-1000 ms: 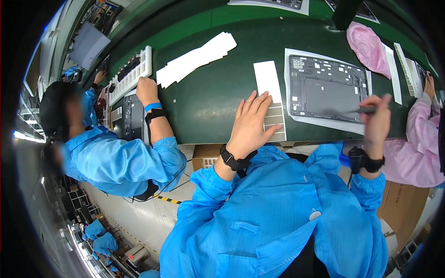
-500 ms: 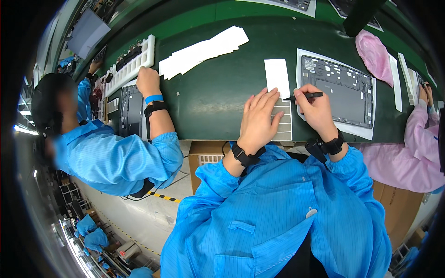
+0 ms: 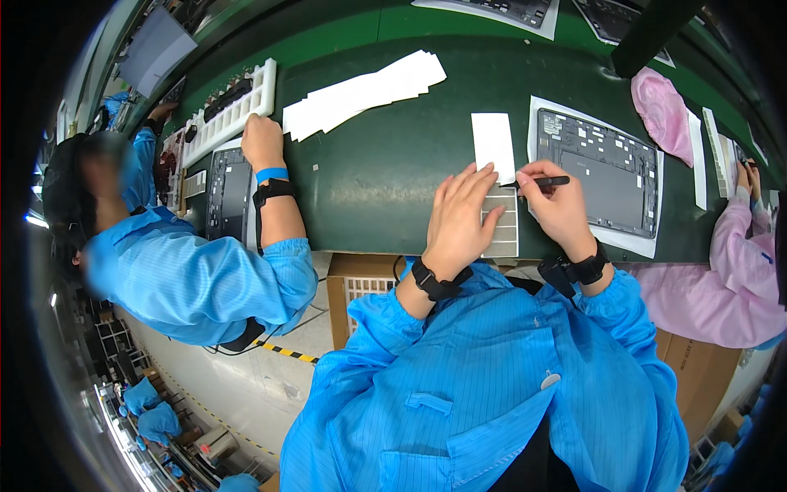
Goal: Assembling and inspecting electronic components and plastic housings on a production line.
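Observation:
My left hand [image 3: 461,211] lies flat with its fingers stretched over a narrow sheet of grey strips [image 3: 505,228] divided by pale lines. The sheet's far part is plain white [image 3: 492,138]. Between the thumb and fingers of my right hand [image 3: 561,203] is a slim black pen-shaped tool [image 3: 551,181], its thin tip at the sheet's right edge, close to my left fingertips. To the right, a dark grey tablet housing [image 3: 605,182] with small white patches rests on a white backing sheet [image 3: 533,123].
A fan of white strips [image 3: 365,92] lies at the far left. Beyond it stands a white slotted tray [image 3: 238,115]. A co-worker's blue sleeve [image 3: 205,275] reaches in beside another tablet housing [image 3: 227,193]. Rightward are a pink cloth [image 3: 662,115] and a person in pink [image 3: 705,295].
The whole view has shifted slightly. The tool's tip still sits by the sheet's edge, and my left hand keeps its place on the sheet.

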Motion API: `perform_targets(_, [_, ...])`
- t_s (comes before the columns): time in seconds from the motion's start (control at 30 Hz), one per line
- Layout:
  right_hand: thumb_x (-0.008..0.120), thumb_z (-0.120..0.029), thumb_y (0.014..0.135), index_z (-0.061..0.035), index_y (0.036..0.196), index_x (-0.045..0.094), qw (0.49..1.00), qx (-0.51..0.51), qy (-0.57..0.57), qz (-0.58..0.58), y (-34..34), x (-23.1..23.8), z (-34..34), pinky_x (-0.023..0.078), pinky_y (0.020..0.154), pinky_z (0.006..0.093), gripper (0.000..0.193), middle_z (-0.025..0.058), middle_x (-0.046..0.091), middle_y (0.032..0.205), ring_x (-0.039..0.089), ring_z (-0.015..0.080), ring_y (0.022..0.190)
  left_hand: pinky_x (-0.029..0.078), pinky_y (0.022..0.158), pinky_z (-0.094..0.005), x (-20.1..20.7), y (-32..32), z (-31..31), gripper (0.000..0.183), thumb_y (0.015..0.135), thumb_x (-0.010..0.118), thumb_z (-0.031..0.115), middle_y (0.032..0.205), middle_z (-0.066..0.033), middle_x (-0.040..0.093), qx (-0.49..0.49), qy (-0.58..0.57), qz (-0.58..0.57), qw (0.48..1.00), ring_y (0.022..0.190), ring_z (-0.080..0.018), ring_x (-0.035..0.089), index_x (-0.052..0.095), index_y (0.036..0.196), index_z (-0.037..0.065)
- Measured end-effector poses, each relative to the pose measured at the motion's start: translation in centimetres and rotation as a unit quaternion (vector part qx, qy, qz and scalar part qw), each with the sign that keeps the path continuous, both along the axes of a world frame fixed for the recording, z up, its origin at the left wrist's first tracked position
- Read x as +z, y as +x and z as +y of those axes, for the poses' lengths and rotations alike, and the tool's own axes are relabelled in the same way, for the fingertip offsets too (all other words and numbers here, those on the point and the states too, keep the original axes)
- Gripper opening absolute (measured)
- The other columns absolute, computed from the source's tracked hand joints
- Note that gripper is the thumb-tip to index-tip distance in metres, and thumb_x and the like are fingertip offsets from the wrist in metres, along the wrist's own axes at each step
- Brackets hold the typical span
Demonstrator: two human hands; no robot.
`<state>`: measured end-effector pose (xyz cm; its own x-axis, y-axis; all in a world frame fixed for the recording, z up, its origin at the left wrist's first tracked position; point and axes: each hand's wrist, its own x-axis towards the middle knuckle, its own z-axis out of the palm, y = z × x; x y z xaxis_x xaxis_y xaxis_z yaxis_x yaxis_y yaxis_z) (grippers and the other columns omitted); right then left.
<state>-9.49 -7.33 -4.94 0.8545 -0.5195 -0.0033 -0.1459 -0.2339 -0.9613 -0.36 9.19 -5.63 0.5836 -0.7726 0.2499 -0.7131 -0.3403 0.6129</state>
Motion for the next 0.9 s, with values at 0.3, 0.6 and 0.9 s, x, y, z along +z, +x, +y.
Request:
perform_targets(0.3, [0.062,-0.014,0.095,0.0051,0.106,0.065,0.979,-0.119,0.143,-0.081,-1.0,2.2,-1.6,0.042,0.049,0.0181,0.022,0.0057,0.064,0.067,0.057,0.0070,0.053,0.031,0.110,-0.0455,-0.2,0.1,-0.1,0.050,0.086,0.066,0.017,0.143,-0.0089,0.050,0.000,0.007,-0.004,1.000,0.134,-0.0284,0.044,0.053,0.134,0.006])
perform_targets(0.6, [0.064,-0.012,0.093,0.0067,0.102,0.065,0.977,-0.154,0.147,-0.029,-4.4,1.1,-4.2,0.042,0.047,0.0192,0.020,0.0046,0.062,0.065,0.060,0.0093,0.056,0.033,0.109,-0.0474,2.5,-0.7,-2.3,0.042,0.092,0.057,0.018,0.143,-0.0112,0.048,0.006,0.086,-0.144,0.986,0.133,-0.0298,0.043,0.053,0.132,0.004])
perform_targets(0.9, [0.063,-0.012,0.094,0.0048,0.101,0.066,0.987,-0.118,0.100,-0.036,-3.7,-0.3,-3.7,0.045,0.051,0.0209,0.018,0.0069,0.065,0.071,0.057,0.0080,0.055,0.033,0.109,-0.0496,1.0,-3.0,-4.1,0.040,0.091,0.060,0.019,0.135,-0.0118,0.054,-0.061,0.068,-0.097,0.991,0.130,-0.0298,0.046,0.056,0.127,0.003])
